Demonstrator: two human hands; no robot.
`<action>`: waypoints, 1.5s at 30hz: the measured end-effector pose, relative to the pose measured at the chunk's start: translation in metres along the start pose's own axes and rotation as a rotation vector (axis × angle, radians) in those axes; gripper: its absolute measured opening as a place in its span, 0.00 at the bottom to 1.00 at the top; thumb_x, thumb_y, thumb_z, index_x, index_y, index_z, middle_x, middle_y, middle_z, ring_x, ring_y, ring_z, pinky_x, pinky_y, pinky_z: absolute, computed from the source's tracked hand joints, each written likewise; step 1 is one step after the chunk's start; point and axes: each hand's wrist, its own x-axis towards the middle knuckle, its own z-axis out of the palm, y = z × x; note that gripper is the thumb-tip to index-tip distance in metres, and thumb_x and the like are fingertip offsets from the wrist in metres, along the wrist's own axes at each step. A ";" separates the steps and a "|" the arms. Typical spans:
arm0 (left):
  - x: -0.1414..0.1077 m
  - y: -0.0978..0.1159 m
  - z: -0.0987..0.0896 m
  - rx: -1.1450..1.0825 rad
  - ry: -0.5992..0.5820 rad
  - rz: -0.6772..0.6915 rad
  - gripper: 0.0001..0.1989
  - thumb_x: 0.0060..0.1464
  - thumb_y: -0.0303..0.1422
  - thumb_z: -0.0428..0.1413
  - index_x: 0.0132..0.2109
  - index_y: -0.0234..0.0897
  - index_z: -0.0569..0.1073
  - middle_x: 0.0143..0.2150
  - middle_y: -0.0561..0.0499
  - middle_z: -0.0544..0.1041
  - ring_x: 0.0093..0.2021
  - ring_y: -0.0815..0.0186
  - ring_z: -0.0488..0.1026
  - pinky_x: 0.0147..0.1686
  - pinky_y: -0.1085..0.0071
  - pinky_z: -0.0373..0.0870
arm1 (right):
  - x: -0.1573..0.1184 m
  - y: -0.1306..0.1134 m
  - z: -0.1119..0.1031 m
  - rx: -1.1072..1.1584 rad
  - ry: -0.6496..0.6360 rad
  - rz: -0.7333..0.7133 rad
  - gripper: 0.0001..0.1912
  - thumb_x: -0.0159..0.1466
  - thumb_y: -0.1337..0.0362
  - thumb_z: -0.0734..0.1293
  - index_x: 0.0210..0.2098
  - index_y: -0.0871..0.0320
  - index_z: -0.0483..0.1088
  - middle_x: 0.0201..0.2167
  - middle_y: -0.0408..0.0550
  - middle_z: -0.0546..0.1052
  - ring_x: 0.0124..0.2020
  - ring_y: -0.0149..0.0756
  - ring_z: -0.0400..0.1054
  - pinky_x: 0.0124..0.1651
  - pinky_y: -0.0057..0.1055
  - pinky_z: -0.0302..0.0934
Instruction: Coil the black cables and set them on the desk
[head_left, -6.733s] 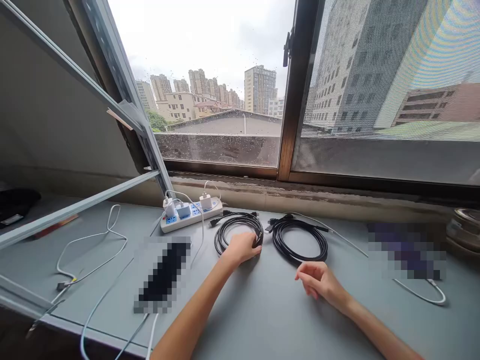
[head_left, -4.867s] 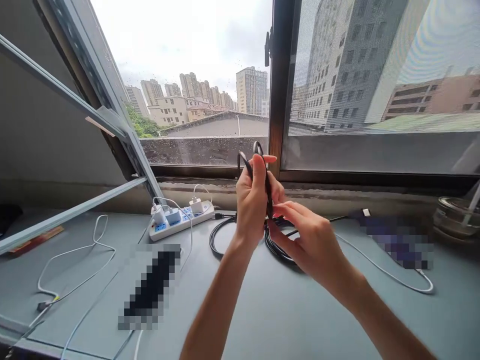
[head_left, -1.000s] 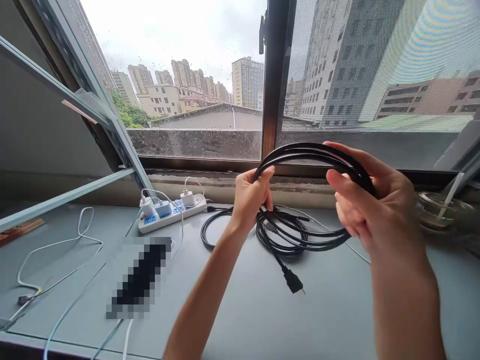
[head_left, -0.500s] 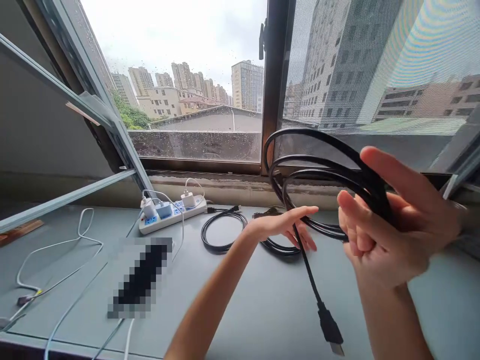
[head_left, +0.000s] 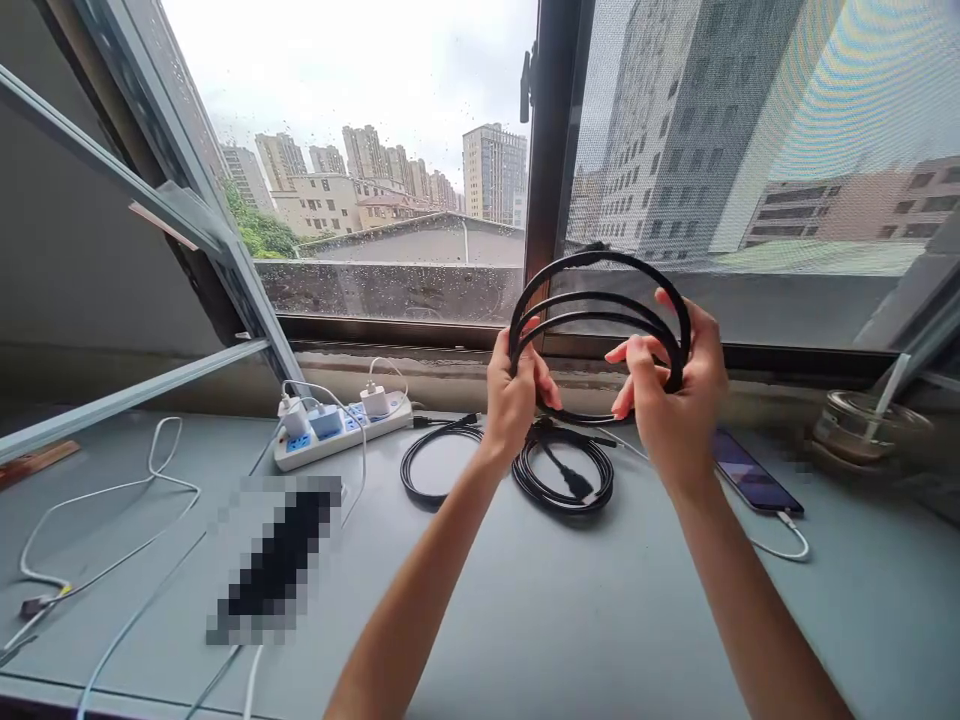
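A looped black cable (head_left: 600, 256) is held up between both hands, in front of the window frame. My left hand (head_left: 516, 388) grips the loops at their left side. At the right side my right hand (head_left: 679, 385) is closed around them, with its fingertips pointing inward. One black connector (head_left: 576, 484) hangs below the loops. Behind and below it, a second coiled black cable (head_left: 562, 506) lies on the table. Further left is another coiled black cable (head_left: 409, 470), partly hidden by my left forearm.
A white power strip (head_left: 345, 440) with plugged-in chargers stands by the wall. A pixelated dark object (head_left: 281, 560) lies at the left, near white cords. To the right are a phone (head_left: 757, 475) and a glass cup (head_left: 855, 430) with a straw.
My left hand has risen and taken hold of the loops. My right hand has moved left and away from the camera, bringing the cable upright between both hands. Phone and cup now show.
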 end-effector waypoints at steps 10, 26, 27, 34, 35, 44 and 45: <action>-0.002 0.025 -0.008 0.414 -0.088 0.056 0.09 0.58 0.36 0.50 0.44 0.38 0.68 0.16 0.62 0.64 0.11 0.75 0.63 0.10 0.83 0.58 | -0.001 0.000 -0.010 -0.250 0.012 -0.345 0.31 0.58 0.60 0.71 0.60 0.44 0.63 0.45 0.48 0.74 0.18 0.23 0.57 0.16 0.24 0.58; -0.009 0.042 0.002 0.213 -0.078 -0.280 0.31 0.52 0.60 0.48 0.20 0.38 0.57 0.09 0.62 0.49 0.08 0.77 0.55 0.10 0.80 0.46 | 0.004 -0.007 -0.018 -0.258 0.002 -0.260 0.13 0.59 0.58 0.70 0.42 0.54 0.72 0.38 0.45 0.74 0.20 0.25 0.64 0.20 0.25 0.58; -0.009 0.044 0.001 0.190 -0.096 -0.320 0.30 0.53 0.58 0.48 0.18 0.39 0.54 0.09 0.61 0.47 0.08 0.76 0.56 0.11 0.79 0.47 | 0.004 -0.007 -0.019 -0.283 -0.013 -0.297 0.12 0.61 0.58 0.68 0.43 0.54 0.72 0.38 0.46 0.74 0.24 0.28 0.66 0.23 0.27 0.60; -0.012 0.052 0.005 0.046 -0.342 -0.518 0.28 0.55 0.52 0.50 0.18 0.40 0.52 0.09 0.61 0.46 0.09 0.75 0.55 0.11 0.78 0.53 | 0.011 -0.011 -0.029 -0.511 -0.028 -0.494 0.09 0.66 0.60 0.62 0.42 0.51 0.72 0.33 0.47 0.70 0.35 0.36 0.66 0.33 0.32 0.63; -0.013 0.052 0.008 0.057 -0.317 -0.509 0.28 0.55 0.53 0.50 0.18 0.40 0.51 0.10 0.61 0.46 0.09 0.76 0.52 0.10 0.79 0.52 | 0.012 -0.010 -0.029 -0.518 -0.032 -0.499 0.09 0.66 0.61 0.61 0.42 0.52 0.72 0.34 0.48 0.71 0.37 0.36 0.66 0.36 0.32 0.64; -0.021 0.053 0.013 0.339 -0.194 -0.119 0.19 0.46 0.47 0.65 0.27 0.36 0.69 0.16 0.61 0.56 0.14 0.82 0.49 0.11 0.81 0.47 | 0.010 -0.008 -0.027 -0.530 -0.069 -0.352 0.18 0.55 0.65 0.70 0.46 0.53 0.70 0.42 0.48 0.70 0.28 0.28 0.64 0.28 0.27 0.65; -0.021 0.056 0.012 0.355 -0.216 -0.114 0.18 0.45 0.45 0.66 0.28 0.36 0.71 0.16 0.61 0.57 0.15 0.82 0.49 0.12 0.81 0.48 | 0.011 -0.007 -0.027 -0.542 -0.057 -0.362 0.16 0.56 0.67 0.69 0.45 0.53 0.71 0.42 0.48 0.70 0.28 0.28 0.65 0.29 0.28 0.65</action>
